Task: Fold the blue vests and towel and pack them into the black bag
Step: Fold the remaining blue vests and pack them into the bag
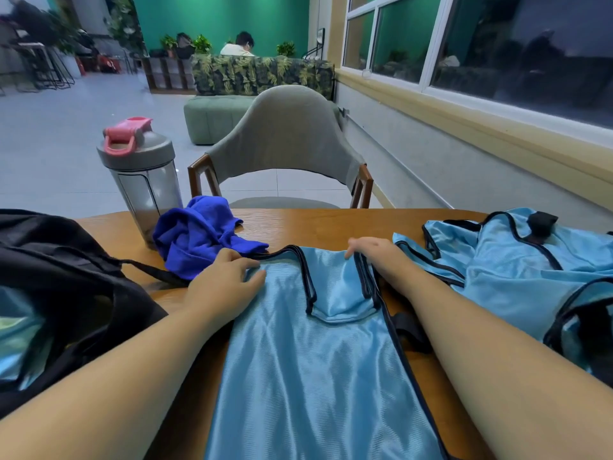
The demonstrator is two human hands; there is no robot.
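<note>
A light blue vest (308, 360) with black trim lies spread flat on the wooden table (331, 224) in front of me. My left hand (225, 283) rests on its left shoulder strap with fingers fairly straight. My right hand (374, 254) lies at the right shoulder strap, fingers bent over the black trim. A crumpled dark blue towel (195, 234) sits just beyond my left hand. More light blue vests (517, 277) lie heaped at the right. The black bag (59, 287) stands open at the left, with light blue fabric showing inside.
A grey shaker bottle (141, 174) with a pink lid stands behind the towel. A grey chair (285, 141) faces me across the table. A wall with windows runs along the right. A person sits far off on a sofa.
</note>
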